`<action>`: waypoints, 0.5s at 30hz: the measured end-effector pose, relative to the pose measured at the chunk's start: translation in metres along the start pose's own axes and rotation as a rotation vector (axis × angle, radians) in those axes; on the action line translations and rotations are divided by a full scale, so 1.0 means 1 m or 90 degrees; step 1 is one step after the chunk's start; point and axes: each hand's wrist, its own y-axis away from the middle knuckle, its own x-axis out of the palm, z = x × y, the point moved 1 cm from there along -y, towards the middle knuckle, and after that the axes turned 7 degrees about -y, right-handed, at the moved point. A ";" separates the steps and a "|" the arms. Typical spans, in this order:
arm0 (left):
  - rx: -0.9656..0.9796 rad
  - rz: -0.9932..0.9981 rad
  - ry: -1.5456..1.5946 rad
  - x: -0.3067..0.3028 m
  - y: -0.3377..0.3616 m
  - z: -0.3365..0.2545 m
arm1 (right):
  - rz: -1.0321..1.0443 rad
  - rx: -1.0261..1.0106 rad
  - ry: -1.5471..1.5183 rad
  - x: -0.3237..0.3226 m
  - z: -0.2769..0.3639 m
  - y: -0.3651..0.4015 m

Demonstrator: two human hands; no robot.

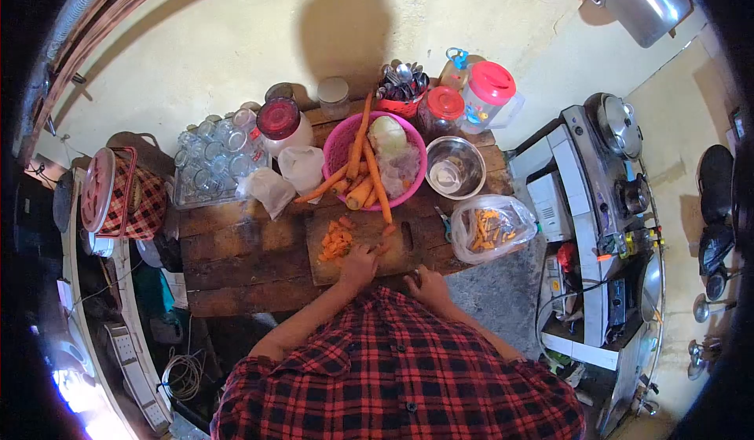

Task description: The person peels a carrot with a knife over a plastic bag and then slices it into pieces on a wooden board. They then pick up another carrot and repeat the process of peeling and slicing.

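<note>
My left hand (360,265) is on the near part of a wooden cutting board (318,271), beside a pile of chopped carrot (336,240); its fingers are bent and what they may hold is too small to make out. A few carrot pieces (384,243) lie to its right. At the board's near right edge is my right hand (428,286), fingers curled, with what it may hold unclear. Beyond the board stands a pink basket (334,141) with whole carrots (372,170), a pale cabbage (387,135) and clear plastic.
Right of the board are a plastic-lined bowl (514,247) with peelings and a steel bowl (463,157). White bags (271,192), a tray of glasses (208,198) and lidded jars (283,126) stand behind and left. A stove (601,181) is at the right.
</note>
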 end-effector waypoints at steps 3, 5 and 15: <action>0.005 0.046 -0.009 -0.025 0.003 -0.013 | -0.014 -0.155 0.008 -0.017 0.012 -0.018; 0.000 0.071 -0.054 -0.030 0.002 -0.014 | -0.122 -0.410 0.018 -0.026 0.029 -0.049; 0.023 0.047 -0.023 -0.012 0.023 0.002 | -0.009 -0.484 0.230 0.018 0.054 -0.133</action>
